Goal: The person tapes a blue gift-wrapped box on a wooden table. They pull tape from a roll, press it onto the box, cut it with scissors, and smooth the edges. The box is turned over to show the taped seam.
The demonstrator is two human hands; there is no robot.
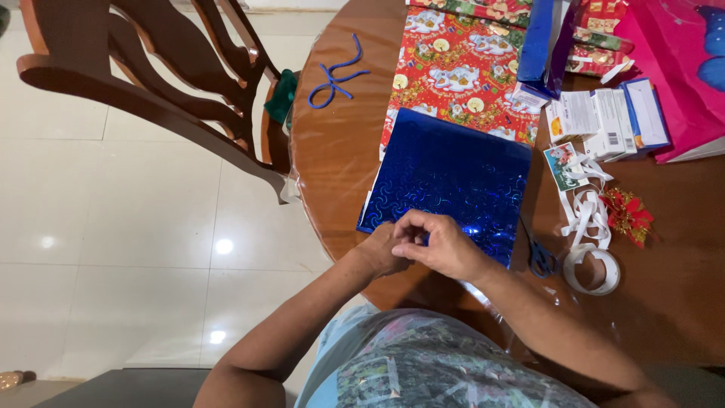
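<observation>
Blue holographic wrapping paper point(453, 177) lies flat at the centre of the frame on a round brown wooden table point(340, 159), its shiny surface covered in a swirl pattern, its near edge toward the person. Just above it, touching or slightly under its far edge, lies a red printed sheet of wrapping paper point(457, 72). At the upper right a pink gift bag point(672, 68) lies on its side; what it holds cannot be seen. A blue gift bag point(544, 45) stands beside it, and small white boxes point(604, 121) sit just below. White ribbon point(589, 219) and a red-and-gold bow point(627, 215) lie at the right, blue-handled scissors point(538, 257) just off the blue sheet's right corner, a blue cord point(336, 75) at upper centre, a wooden chair point(151, 75) at upper left.

The left hand point(381, 249) and right hand point(445, 245) meet at the sheet's near edge, fingers curled and pinched together there; whether they grip the paper itself or something small cannot be told.
</observation>
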